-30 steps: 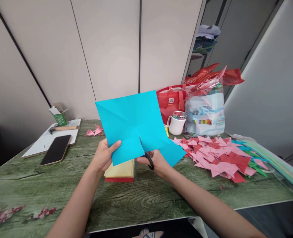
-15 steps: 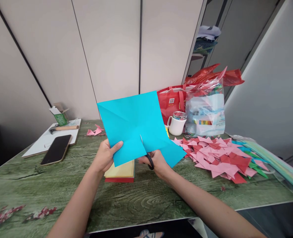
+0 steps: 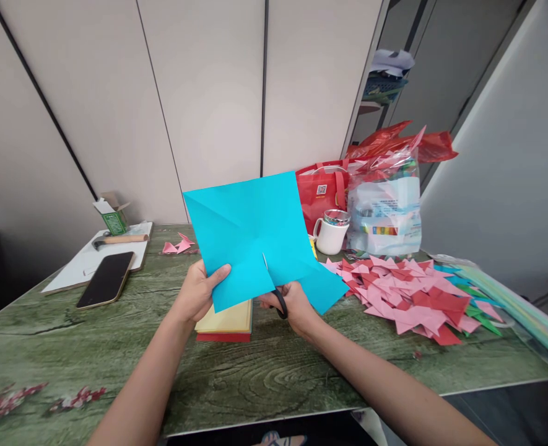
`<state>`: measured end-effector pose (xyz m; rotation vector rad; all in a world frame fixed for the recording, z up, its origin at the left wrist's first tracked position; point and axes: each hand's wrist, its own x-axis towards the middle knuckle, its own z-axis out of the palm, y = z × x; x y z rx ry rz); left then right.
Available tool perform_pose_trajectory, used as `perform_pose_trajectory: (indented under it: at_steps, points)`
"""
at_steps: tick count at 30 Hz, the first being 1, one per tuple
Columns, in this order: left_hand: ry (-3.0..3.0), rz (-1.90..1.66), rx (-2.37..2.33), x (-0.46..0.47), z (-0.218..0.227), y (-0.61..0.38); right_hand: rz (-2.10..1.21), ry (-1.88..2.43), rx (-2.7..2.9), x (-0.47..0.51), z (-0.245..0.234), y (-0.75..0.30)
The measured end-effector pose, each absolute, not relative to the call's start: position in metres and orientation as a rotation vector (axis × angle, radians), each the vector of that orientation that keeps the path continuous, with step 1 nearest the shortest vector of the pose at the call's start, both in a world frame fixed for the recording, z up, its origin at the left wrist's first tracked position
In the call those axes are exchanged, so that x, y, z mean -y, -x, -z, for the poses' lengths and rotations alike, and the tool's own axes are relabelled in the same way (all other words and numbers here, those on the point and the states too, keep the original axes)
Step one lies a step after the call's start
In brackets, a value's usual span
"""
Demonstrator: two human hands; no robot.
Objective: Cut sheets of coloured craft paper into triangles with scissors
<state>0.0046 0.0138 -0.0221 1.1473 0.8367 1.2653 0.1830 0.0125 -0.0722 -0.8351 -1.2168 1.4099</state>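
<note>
A creased sheet of bright blue paper [image 3: 246,223] is held up above the table. My left hand [image 3: 198,290] grips its lower left edge, thumb on the front face and fingers behind. In my right hand [image 3: 295,303] is a pair of scissors [image 3: 280,305] with black handles. One blade lies over the front of the sheet, at the top of a slit running up from the lower edge. The paper right of the slit bends away behind my right hand. Beneath the sheet lies a stack of yellow and red paper [image 3: 225,322], partly covered.
Folded pink and red paper pieces [image 3: 408,294] are heaped at right. Behind them stand a white mug [image 3: 332,233], a red bag [image 3: 317,198] and a filled plastic bag [image 3: 385,210]. A phone [image 3: 106,280], a hammer [image 3: 122,240] and a small green box [image 3: 112,217] lie at left.
</note>
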Motion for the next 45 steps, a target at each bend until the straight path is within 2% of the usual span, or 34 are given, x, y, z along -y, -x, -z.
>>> perform_pose_trajectory:
  at_steps: [38,45]
  points:
    - [-1.157,-1.288,-0.857,-0.0132,0.0215,-0.0055,-1.358,0.897,1.323,-0.0122,0.0736,-0.1829]
    - [-0.995,-1.410,-0.959,-0.0132,0.0156,-0.0074,-1.507,0.885,1.464,-0.0143,0.0698,-0.1890]
